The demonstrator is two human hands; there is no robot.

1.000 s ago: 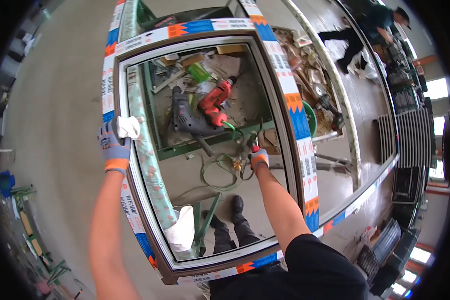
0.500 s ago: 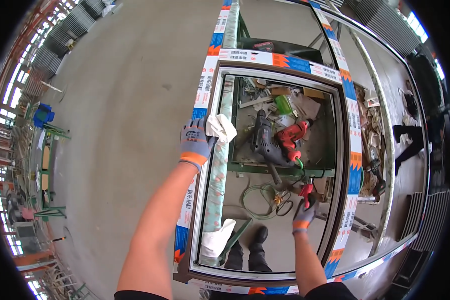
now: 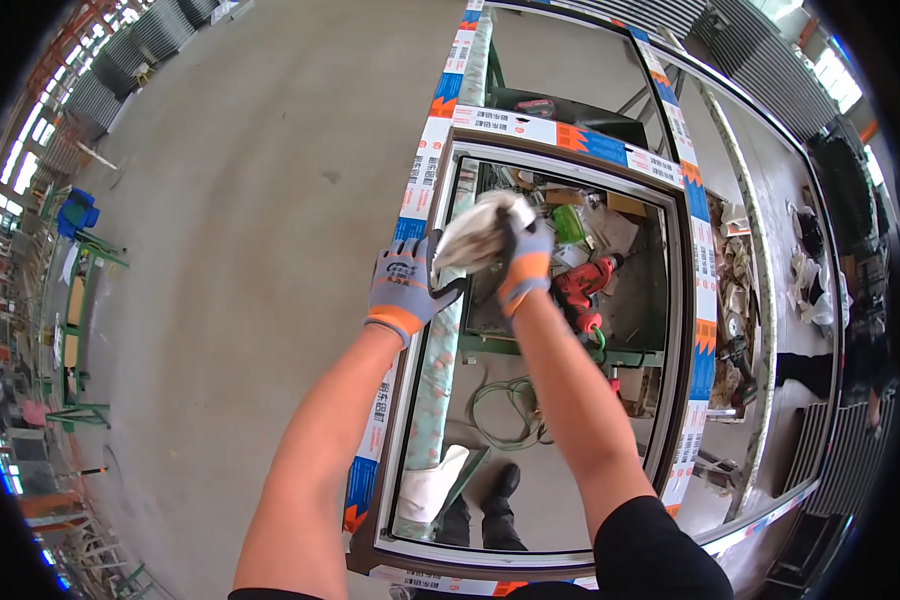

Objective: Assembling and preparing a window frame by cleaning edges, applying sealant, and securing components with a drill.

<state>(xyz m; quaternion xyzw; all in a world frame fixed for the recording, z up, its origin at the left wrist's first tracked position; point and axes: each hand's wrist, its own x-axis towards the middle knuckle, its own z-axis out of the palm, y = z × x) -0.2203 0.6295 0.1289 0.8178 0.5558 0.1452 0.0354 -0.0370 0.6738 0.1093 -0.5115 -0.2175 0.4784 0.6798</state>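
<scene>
My right hand, in a grey glove with an orange cuff, is closed on a white cloth, smeared by motion, over the upper left part of a brown window frame. Close by, my left hand rests on the frame's left side in a matching glove, thumb stretched away from the fingers, at the cloth's edge. Through the frame shows a red power drill on a tray of loose parts. The black drill beside it is mostly hidden by my right arm. A second white cloth lies at the lower left.
Blue, orange and white protective tape covers the outer framework. A padded green rail runs beneath the frame. Coiled green hose lies on the floor below. To the right, a cordless tool sits beside a box of scraps.
My right hand has let go of the red-handled tool and moved up and left to the white cloth. My left hand has loosened from the cloth and stays by the frame's left side.
</scene>
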